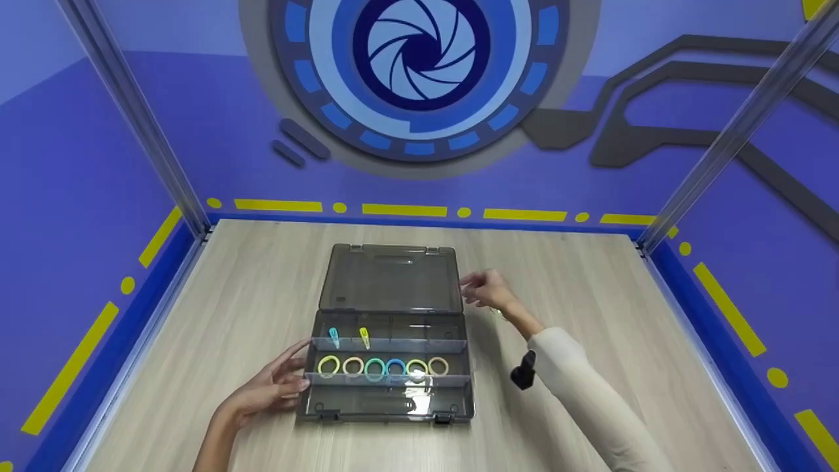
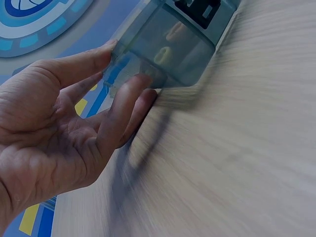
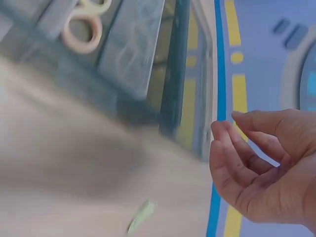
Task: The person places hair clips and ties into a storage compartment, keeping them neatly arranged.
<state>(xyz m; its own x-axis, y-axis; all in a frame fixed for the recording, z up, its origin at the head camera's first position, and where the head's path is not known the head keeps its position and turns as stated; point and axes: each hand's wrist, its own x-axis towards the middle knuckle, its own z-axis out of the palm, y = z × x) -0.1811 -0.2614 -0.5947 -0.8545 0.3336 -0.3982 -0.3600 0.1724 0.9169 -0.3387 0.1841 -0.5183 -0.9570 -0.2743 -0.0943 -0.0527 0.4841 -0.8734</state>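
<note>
A smoky grey see-through plastic storage box (image 1: 387, 400) lies on the table with its lid (image 1: 391, 282) swung back. Its middle compartment holds a row of several coloured hair ties (image 1: 375, 369). In the back compartment are a blue hair clip (image 1: 334, 337) and a yellow hair clip (image 1: 364, 337). My left hand (image 1: 265, 387) touches the box's left side with spread, slightly bent fingers. My right hand (image 1: 486, 289) is beside the lid's right edge, its fingers loosely curved with nothing visible between them. A pale green hair clip (image 3: 142, 217) lies on the table near my right hand.
The wooden table (image 1: 262, 262) is bounded by blue and purple panels with yellow marks. Metal posts (image 1: 708, 131) stand at its far corners. Two black latches (image 1: 443, 419) project from the box's front edge. A black device (image 1: 523, 371) sits by the right sleeve.
</note>
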